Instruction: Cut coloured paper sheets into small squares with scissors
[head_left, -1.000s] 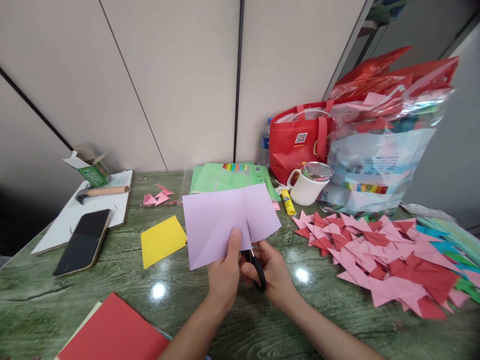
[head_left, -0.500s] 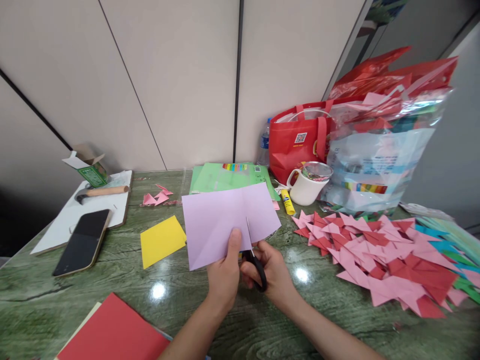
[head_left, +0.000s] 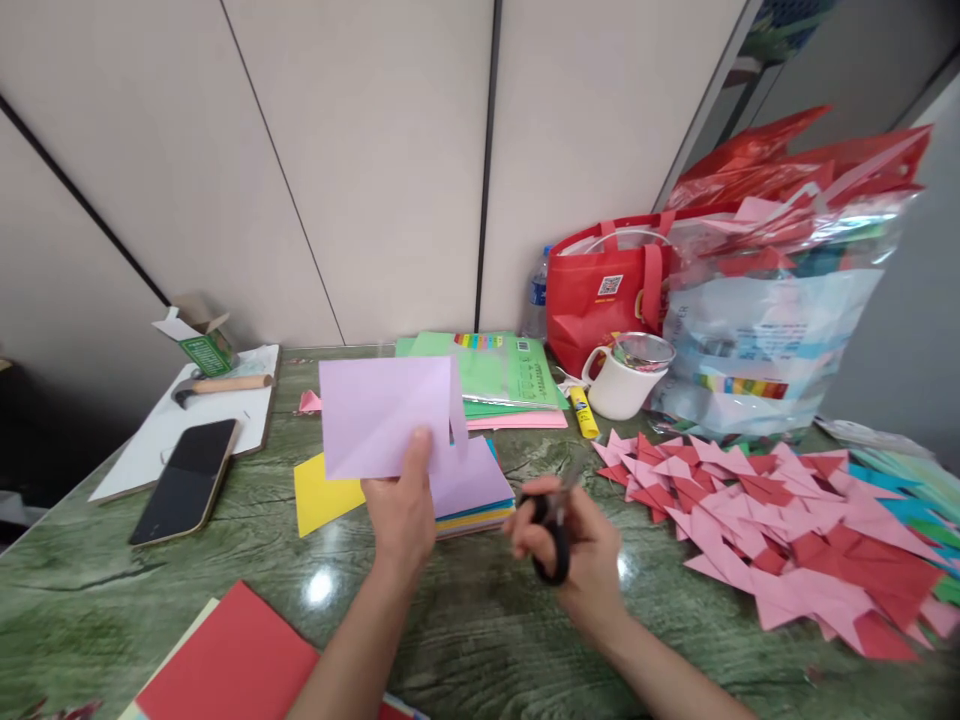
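Note:
A sheet of lilac paper (head_left: pixel 382 415) is pinched in my left hand (head_left: pixel 405 505), thumb on its front. A narrow strip at the sheet's right side hangs bent away. Apart from the paper, to its right, my right hand (head_left: pixel 574 545) is closed around black-handled scissors (head_left: pixel 556 530), fingers in the loops; the blades are blurred. Behind my left hand lies a stack of coloured paper (head_left: pixel 476 480) with lilac on top. A yellow sheet (head_left: pixel 326 495) is partly covered by the held paper.
Folded pink and red paper pieces (head_left: pixel 787 530) heap at the right. Behind them stand a clear plastic bag (head_left: pixel 765 330), a white mug (head_left: pixel 619 385), a red bag (head_left: pixel 592 300) and a glue stick (head_left: pixel 583 412). At left lie a phone (head_left: pixel 187 480), a hammer (head_left: pixel 225 383) and red paper (head_left: pixel 232 650).
The scissors have come out of the lilac paper and moved right with my right hand. My left hand has moved left with the sheet, uncovering the paper stack.

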